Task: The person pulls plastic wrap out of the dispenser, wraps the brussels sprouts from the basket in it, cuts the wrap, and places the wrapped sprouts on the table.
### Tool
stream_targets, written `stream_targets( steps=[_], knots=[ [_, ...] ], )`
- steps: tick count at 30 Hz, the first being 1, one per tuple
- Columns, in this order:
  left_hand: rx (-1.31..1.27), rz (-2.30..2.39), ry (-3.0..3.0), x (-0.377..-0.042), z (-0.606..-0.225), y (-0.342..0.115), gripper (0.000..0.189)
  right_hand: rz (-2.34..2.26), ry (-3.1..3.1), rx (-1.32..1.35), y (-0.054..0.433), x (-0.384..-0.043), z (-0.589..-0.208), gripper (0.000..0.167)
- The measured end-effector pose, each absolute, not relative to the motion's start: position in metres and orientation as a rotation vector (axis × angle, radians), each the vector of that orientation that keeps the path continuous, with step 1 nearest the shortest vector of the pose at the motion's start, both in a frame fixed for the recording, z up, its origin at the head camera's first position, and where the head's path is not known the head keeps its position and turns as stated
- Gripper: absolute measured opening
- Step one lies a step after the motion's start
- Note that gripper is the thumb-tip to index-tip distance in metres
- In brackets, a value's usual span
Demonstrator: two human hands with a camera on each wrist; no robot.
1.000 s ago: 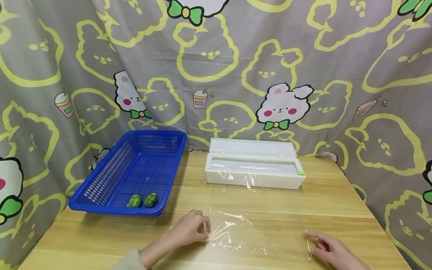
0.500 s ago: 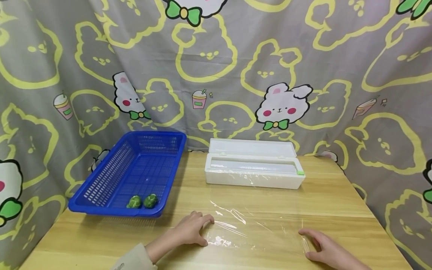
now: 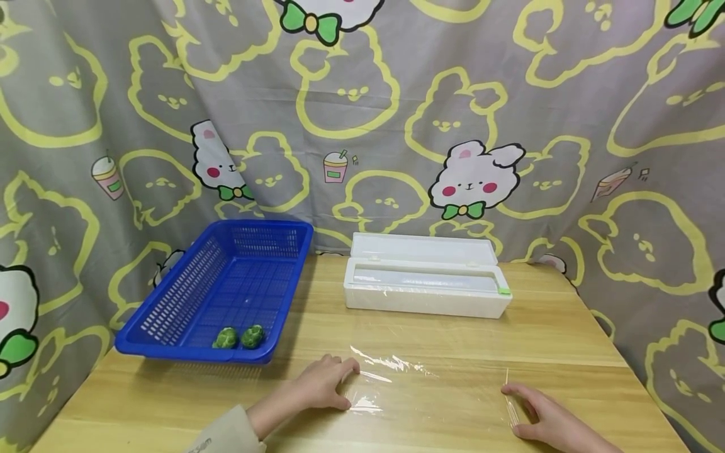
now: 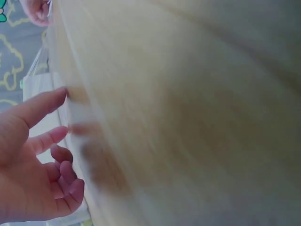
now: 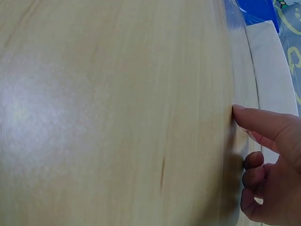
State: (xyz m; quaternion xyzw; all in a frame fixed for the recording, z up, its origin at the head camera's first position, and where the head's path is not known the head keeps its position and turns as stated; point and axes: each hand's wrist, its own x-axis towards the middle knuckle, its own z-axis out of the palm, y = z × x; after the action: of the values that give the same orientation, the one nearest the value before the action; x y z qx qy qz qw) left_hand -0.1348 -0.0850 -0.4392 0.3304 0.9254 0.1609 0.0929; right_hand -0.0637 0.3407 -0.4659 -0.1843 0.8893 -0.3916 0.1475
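Observation:
A sheet of clear cling film [image 3: 399,365] lies spread on the wooden table, seen mostly by its glints and wrinkles. At its left edge my left hand [image 3: 321,385] touches it, thumb and index finger spread apart. The left wrist view shows those fingertips down at the surface and the other fingers loosely bent. On the far side of the sheet my right hand [image 3: 537,412] presses the right edge with thumb and index finger parted; small creases show between them. Behind the film stands a white cling film dispenser box [image 3: 427,302], lid raised, with a roll inside.
At the left sits a blue plastic basket [image 3: 212,352] with two green, round, sprout-like vegetables [image 3: 252,336] in its near corner. A green slider [image 3: 504,290] is at the box's right end. A patterned grey curtain [image 3: 362,151] hangs behind the wooden table [image 3: 566,333].
The left hand has gone from a pinch on the film's corner to spread fingers on its edge. The right hand has shifted slightly left. The film lies flatter, with fewer wrinkles near the box.

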Motion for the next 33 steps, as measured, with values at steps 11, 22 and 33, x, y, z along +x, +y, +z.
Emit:
stream_targets(
  steps=[11, 22, 33],
  knots=[
    [0.955, 0.502, 2.727, -0.133, -0.439, -0.097, 0.06, -1.174, 2.441, -0.478, 0.342, -0.067, -0.464, 0.058],
    [0.863, 0.738, 2.667, -0.129, -0.416, -0.115, 0.055, -1.125, 2.467, -0.463, 0.343, -0.067, -0.464, 0.058],
    [1.038, 1.013, 2.65, -0.127, -0.374, -0.141, 0.051, -1.192, 2.39, -0.468, 0.345, -0.069, -0.467, 0.058]
  ],
)
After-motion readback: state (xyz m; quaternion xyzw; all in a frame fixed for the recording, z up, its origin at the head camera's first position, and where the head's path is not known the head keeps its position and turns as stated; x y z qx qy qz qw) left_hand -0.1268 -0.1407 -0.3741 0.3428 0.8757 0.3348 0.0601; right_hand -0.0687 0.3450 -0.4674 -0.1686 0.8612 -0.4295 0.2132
